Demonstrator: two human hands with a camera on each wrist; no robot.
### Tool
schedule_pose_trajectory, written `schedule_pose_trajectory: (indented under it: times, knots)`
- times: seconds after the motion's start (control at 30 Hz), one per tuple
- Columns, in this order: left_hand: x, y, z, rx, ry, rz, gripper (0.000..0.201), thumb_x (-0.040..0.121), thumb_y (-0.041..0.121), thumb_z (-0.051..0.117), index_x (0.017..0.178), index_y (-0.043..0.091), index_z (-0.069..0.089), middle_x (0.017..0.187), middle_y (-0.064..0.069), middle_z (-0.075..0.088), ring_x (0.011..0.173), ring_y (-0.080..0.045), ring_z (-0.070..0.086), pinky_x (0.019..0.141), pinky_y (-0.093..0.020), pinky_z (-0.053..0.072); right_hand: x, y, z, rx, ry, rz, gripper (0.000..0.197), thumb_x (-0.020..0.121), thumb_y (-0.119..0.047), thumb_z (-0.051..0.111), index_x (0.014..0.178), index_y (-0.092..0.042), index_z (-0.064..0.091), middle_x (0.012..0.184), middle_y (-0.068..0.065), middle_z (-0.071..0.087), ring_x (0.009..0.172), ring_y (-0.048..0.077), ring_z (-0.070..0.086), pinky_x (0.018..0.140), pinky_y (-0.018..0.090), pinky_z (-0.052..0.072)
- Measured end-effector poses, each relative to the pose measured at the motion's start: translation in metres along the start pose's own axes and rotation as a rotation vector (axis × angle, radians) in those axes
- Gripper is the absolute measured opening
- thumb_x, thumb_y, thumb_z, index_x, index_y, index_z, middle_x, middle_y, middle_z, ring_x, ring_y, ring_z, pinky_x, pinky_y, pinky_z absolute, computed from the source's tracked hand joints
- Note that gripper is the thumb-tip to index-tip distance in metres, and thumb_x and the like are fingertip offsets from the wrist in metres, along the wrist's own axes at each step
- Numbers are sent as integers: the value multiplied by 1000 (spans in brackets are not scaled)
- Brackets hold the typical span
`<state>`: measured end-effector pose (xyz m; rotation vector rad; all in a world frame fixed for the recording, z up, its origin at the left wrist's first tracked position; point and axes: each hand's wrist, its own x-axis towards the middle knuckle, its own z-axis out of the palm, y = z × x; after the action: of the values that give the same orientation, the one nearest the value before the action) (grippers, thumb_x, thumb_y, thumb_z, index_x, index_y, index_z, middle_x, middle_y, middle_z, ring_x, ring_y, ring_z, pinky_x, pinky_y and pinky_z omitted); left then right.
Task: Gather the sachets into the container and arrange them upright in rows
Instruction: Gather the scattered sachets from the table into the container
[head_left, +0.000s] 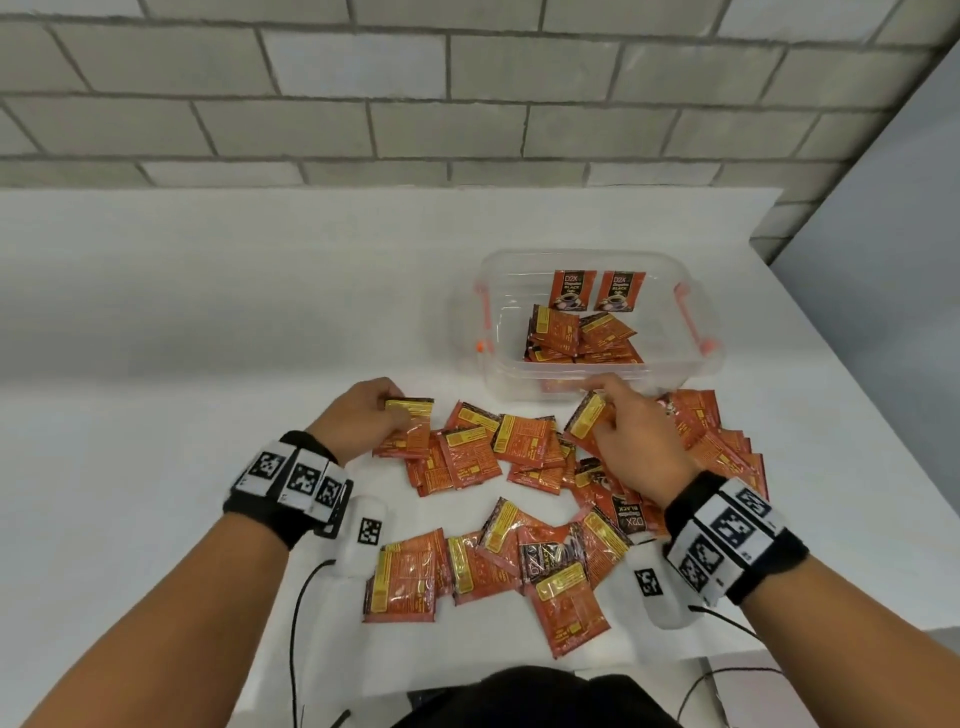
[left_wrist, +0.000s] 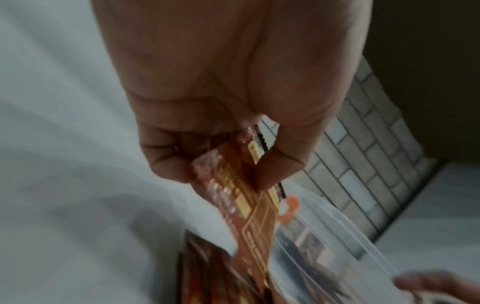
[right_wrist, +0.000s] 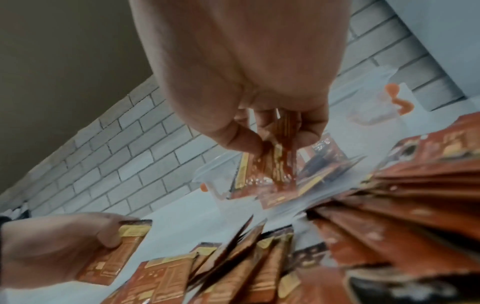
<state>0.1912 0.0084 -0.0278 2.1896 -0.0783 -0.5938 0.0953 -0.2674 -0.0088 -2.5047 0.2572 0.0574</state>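
**Ana:** What is closest to us?

**Ben:** A loose bunch of flat orange foil sachets (head_left: 483, 566) lies on the white table (head_left: 182, 322), nearer to us than both sets of fingers. None of these are picked up yet.

**Ana:** And what are the hands doing?

**Ben:** The left hand (head_left: 358, 415) has its thumb and fingers curled around one orange sachet with a yellow band (head_left: 410, 426). The left wrist view shows the pinch well. The right hand (head_left: 631, 431) pinches another orange sachet with a yellow strip (head_left: 587, 415) between its thumb and fingertips. More scattered orange sachets (head_left: 498, 447) lie between the two hands, and some lie under and to the right of the right fingers.

**Ana:** Where do they go?

**Ben:** Into the clear plastic box with orange clips (head_left: 696, 358), just past the right fingers. Its near wall is almost touching them.

**Ana:** Is much in there?

**Ben:** Not much. Two upright sachets with dark tops (head_left: 597, 291) stand against the far wall. A small pile of flat sachets (head_left: 582, 338) lies on the floor of the box in front of them.

**Ana:** So how far along is it?

**Ben:** I think it is only starting. Most sachets are on the table. The flat ones inside need standing up, and the rows are barely begun.
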Motion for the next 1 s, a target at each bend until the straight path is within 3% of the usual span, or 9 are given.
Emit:
schedule_pose_trajectory:
  times: [0.07, 0.1, 0.2, 0.27, 0.43, 0.53, 0.73, 0.9, 1.0]
  knots:
    - [-5, 9, 13, -2, -64, 46, 18, 82, 7, 67, 91, 19, 56, 87, -5, 64, 73, -18, 63, 58, -24, 50, 4, -12, 8, 27, -41, -5, 39, 90, -1, 51, 125, -17, 48, 68, -3, 54, 48, 3, 45, 40, 12, 33]
    - [-5, 14, 19, 6, -101, 69, 23, 81, 8, 70, 95, 19, 55, 91, -6, 64, 72, -18, 64, 55, -22, 50, 7, -18, 14, 18, -81, -7, 39, 89, -5, 54, 127, -16, 46, 79, 0, 59, 56, 5, 49, 46, 10, 34]
    - [2, 24, 33, 201, -166, 105, 37, 79, 11, 74, 108, 20, 54, 96, -2, 62, 69, -9, 60, 52, -16, 44, 17, -29, 36, -191, -209, -9, 55, 87, -25, 61, 136, -13, 39, 125, 11, 51, 106, 22, 51, 87, 30, 46]
    - [4, 26, 38, 292, -152, 98, 46, 77, 14, 77, 116, 19, 54, 98, 1, 59, 76, -10, 58, 57, -17, 43, 21, -30, 47, -347, -269, 29, 62, 87, -35, 61, 138, -11, 34, 131, 14, 43, 121, 30, 41, 100, 39, 41]
    - [6, 30, 47, 506, -101, 83, 42, 78, 21, 76, 115, 11, 57, 109, -3, 57, 89, -16, 52, 70, -22, 40, 21, -32, 53, -415, -238, 38, 57, 86, -35, 65, 131, -13, 39, 141, 19, 27, 128, 35, 28, 104, 43, 36]
    - [9, 31, 52, 544, -103, 82, 37, 79, 20, 74, 109, 11, 56, 107, -4, 57, 90, -17, 52, 71, -24, 41, 19, -32, 55, -426, -208, 16, 52, 85, -33, 66, 126, -11, 42, 137, 18, 28, 125, 34, 29, 102, 43, 37]
    - [10, 34, 63, 557, -129, 65, 53, 79, 20, 73, 127, 14, 51, 123, -5, 57, 109, -22, 55, 90, -31, 48, 20, -32, 57, -460, -217, 19, 53, 85, -33, 66, 126, -8, 42, 139, 17, 32, 129, 35, 28, 103, 45, 34]
    - [12, 42, 64, 667, -132, 18, 48, 77, 28, 73, 118, 16, 51, 114, -1, 59, 105, -23, 55, 89, -34, 43, 23, -37, 56, -463, -205, 20, 53, 86, -32, 65, 127, -11, 39, 128, 10, 48, 121, 30, 42, 99, 41, 34]
    - [13, 44, 55, 544, -145, 10, 33, 76, 31, 73, 103, 16, 61, 101, -1, 65, 97, -21, 60, 90, -35, 46, 23, -39, 50, -346, -173, 10, 49, 86, -28, 65, 125, -11, 40, 125, 10, 52, 116, 29, 48, 95, 40, 38]
